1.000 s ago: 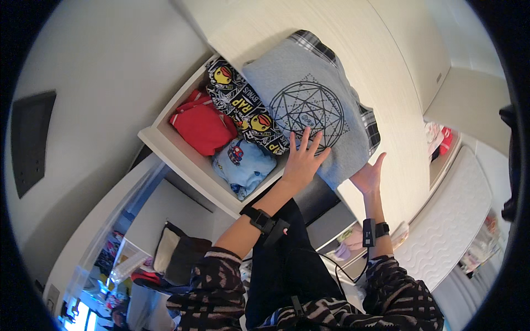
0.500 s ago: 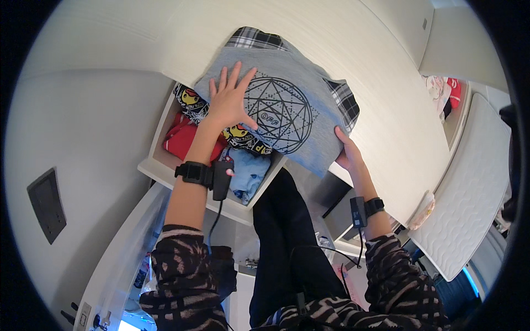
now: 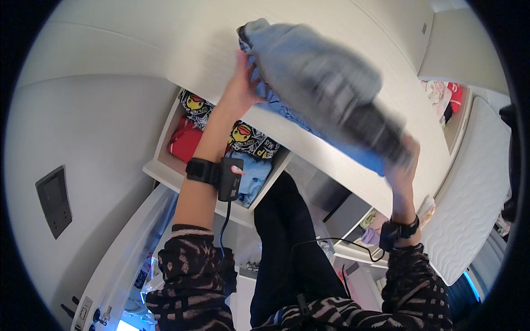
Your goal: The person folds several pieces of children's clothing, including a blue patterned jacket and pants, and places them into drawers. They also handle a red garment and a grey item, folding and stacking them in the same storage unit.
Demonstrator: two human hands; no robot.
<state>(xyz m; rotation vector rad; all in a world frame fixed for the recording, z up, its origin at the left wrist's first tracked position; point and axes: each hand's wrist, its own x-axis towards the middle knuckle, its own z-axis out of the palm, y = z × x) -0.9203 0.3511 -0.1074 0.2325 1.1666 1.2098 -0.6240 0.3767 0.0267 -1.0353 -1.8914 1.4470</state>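
A grey shirt (image 3: 314,66) with dark plaid trim is lifted over the pale wooden surface, blurred by motion. Blue cloth (image 3: 353,151) shows along its lower side; whether it is the same garment I cannot tell. My left hand (image 3: 241,85) grips the shirt's left edge, with some fingers hidden behind the cloth. At the shirt's right end, my right hand (image 3: 402,168) is closed on the plaid part, its fingers smeared. Below my left forearm, an open drawer (image 3: 157,175) holds a black printed garment (image 3: 251,138), red clothing (image 3: 185,140) and light blue clothing (image 3: 254,172).
A pale wooden top (image 3: 199,52) spreads beneath the shirt. At the right, another open compartment holds red and white clothes (image 3: 441,94), beside a white quilted mattress (image 3: 475,193). A lower open drawer (image 3: 359,226) contains folded items. A dark switch panel (image 3: 54,201) sits on the left wall.
The shirt was lying flat with its printed side up, my left hand spread on it. Now it is raised and turned over, and my right hand has moved right with its end.
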